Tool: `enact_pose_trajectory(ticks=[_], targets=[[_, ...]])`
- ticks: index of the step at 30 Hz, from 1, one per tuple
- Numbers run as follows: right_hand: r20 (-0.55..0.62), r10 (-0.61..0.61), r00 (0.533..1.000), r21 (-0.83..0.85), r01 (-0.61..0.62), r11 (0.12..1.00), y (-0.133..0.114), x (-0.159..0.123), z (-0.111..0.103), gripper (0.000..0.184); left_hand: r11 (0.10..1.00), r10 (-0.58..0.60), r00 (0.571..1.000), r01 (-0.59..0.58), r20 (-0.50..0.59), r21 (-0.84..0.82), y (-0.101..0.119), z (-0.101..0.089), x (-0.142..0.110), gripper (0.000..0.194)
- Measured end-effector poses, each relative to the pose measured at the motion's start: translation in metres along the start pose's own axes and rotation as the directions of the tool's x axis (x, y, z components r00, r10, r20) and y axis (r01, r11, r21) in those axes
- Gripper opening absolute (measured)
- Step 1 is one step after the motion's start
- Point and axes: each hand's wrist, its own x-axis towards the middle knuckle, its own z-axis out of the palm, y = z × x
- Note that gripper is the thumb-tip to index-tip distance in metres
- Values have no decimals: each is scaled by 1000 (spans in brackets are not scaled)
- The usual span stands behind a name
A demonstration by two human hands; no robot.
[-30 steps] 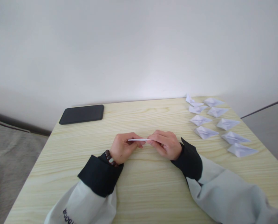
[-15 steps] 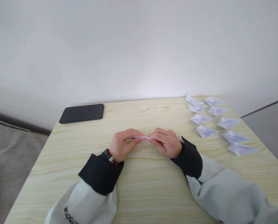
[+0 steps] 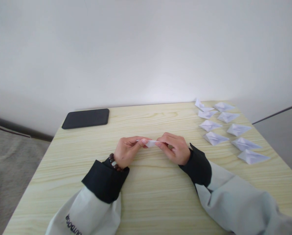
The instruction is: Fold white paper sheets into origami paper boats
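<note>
A small piece of folded white paper [image 3: 151,143] is stretched between my two hands, just above the middle of the table. My left hand [image 3: 129,150] pinches its left end between thumb and fingers. At the other end my right hand [image 3: 173,147] grips it the same way, with the thumb in front and the fingers curled over the back. Only the paper's middle part shows; both ends are covered by my fingers.
Several folded white paper boats [image 3: 215,138] stand in two rows on the right of the wood-grain table [image 3: 158,202]. One back-left piece [image 3: 202,106] stands taller. A black phone [image 3: 85,118] lies at the back left, near the white wall [image 3: 146,52].
The paper has tilted, so its front face shows where before there was just a thin edge. My thumbs have shifted apart slightly along it, and both hands still hold it.
</note>
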Motion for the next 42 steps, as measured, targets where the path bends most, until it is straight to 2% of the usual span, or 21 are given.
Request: enact_pose_trajectory(ticks=[2,5,10,13,16,19,25,32,38,42], targets=[[-37,-3,999,-59,1,998,0,-1,0,9,993,-90,995,86,-37,-81,-1,4,1,35],[-82,-46,996,-178,31,983,1,-2,1,5,969,-182,983,180,3,-171,-1,8,2,41],[-34,-148,988,-307,130,943,0,-2,2,3,953,-172,983,183,68,-242,0,7,3,44],[31,-87,996,-218,92,972,-2,-2,2,14,946,-148,987,160,61,-282,0,5,3,46],[97,26,995,-58,-20,998,-2,-1,2,26,943,-143,988,153,55,-294,0,6,3,44],[100,113,989,11,-115,993,-1,-1,3,21,942,-139,988,153,69,-300,0,6,3,41],[111,212,971,114,-224,968,-2,2,4,17,945,-103,992,119,67,-306,-1,7,2,36],[209,324,923,328,-378,866,-2,4,2,22,967,-48,997,61,57,-248,-2,6,3,34],[244,355,902,385,-426,819,1,4,2,24,970,-47,996,65,80,-236,-3,5,3,38],[203,347,916,332,-398,855,0,2,2,22,967,-38,997,51,60,-249,-5,6,3,37]])
